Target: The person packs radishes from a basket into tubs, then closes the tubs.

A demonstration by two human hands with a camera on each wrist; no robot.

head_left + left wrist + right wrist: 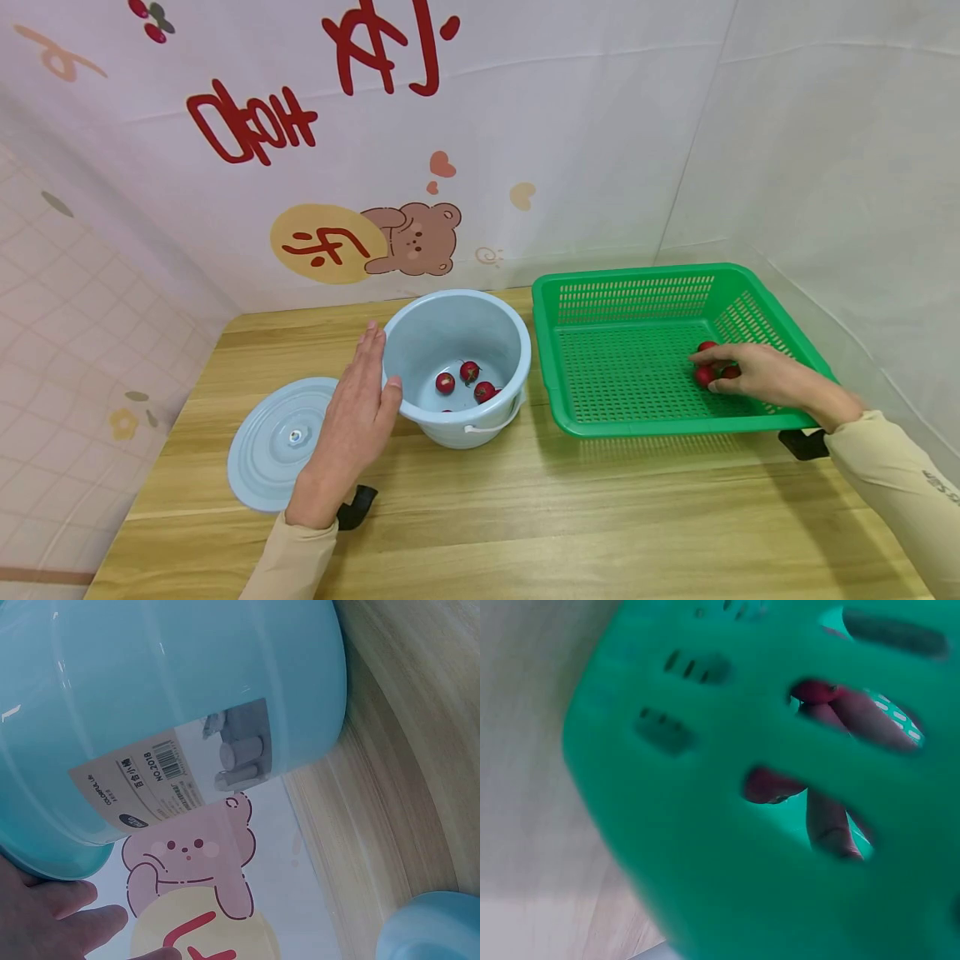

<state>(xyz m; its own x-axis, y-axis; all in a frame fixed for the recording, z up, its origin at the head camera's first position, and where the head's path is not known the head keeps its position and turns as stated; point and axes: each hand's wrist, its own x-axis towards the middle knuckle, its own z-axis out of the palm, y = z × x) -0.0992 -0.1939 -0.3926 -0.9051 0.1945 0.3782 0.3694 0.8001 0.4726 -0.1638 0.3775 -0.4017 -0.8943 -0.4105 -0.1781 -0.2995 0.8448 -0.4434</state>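
My left hand (352,425), fingers straight, rests against the left rim of a light blue bucket (459,302). Inside the bucket lie several small red radishes (445,383). In the left wrist view, the fingertips (101,926) lie by the rim of the bucket (225,667), which bears a paper label. Over in a green basket (622,427), my right hand (757,375) curls its fingers and thumb round a red radish (703,377). More radishes (707,346) are beside it, partly hidden by the hand. Slots in the basket wall (705,847) show parts of the fingers in the right wrist view.
A round light blue lid (258,442) with a knob lies on the wooden table (510,533), left of the bucket and partly behind my left arm. The bucket's white handle (498,427) hangs at its front. Behind stands a printed white wall cloth (600,125).
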